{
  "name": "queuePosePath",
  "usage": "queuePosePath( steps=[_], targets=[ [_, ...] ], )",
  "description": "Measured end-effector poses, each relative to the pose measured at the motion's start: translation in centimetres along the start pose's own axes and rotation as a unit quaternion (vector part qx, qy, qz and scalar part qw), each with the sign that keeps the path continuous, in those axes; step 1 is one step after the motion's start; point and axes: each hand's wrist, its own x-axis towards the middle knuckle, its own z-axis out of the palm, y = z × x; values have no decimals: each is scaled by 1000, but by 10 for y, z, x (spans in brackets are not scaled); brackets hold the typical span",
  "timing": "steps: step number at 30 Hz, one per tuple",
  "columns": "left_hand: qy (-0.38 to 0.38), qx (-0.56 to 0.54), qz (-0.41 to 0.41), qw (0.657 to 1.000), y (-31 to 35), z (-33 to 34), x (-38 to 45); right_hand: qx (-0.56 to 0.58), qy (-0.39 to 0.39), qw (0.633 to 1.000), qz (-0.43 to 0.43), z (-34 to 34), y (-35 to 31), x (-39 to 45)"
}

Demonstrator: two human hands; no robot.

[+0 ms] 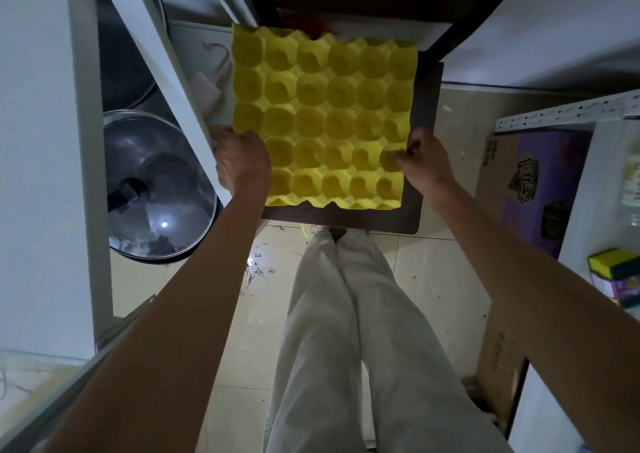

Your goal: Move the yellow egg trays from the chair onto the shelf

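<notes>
A yellow egg tray (322, 116) with several rows of cups lies over the dark brown seat of the chair (412, 206). My left hand (240, 161) grips the tray's near left edge, thumb on top. My right hand (420, 159) pinches the near right edge, fingers curled into a cup. Whether more trays lie under the top one cannot be told. A white metal shelf (162, 81) stands just left of the chair.
On the left shelf sit pots with a glass lid (156, 189). A purple printed cardboard box (533, 189) stands right of the chair, by another white rack (568, 113) holding a sponge (613, 262). My legs in white trousers stand on the tiled floor.
</notes>
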Motion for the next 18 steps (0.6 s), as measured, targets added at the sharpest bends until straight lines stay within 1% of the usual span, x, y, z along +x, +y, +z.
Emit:
queuePosePath(
  steps=[2, 6, 12, 18],
  targets=[
    [7, 5, 0, 1000, -4, 0, -3, 34, -4, 999, -6, 0, 0, 1],
    [13, -9, 10, 1000, -9, -5, -11, 66, -7, 998, -15, -1, 2, 3],
    [6, -19, 28, 999, -10, -25, -24, 92, -8, 996, -18, -8, 3, -12],
    [-11, -48, 45, 998, -8, -54, -42, 189, -16, 981, 36, -13, -6, -36]
  ],
)
